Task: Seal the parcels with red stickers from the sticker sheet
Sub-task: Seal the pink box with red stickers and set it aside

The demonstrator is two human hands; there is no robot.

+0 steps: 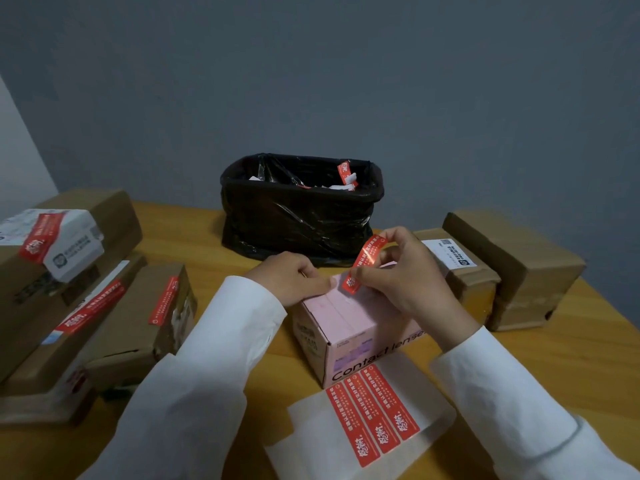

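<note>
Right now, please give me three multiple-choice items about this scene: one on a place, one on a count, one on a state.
1. Where does the sticker sheet lie?
A. In the black bin bag
B. On the table, in front of the pink box
C. On the brown parcels at the left

2. How many red stickers remain on the sheet?
A. One
B. Three
C. Six

3. In what state is the red sticker at the right hand?
A. Pinched in the fingers, above the pink box
B. Pressed flat on the table
C. Thrown in the bin bag

Answers:
1 B: the sheet rests on the wood just before the box.
2 B: three red strips lie side by side.
3 A: the right fingers grip it while the left hand rests on the box top.
</note>
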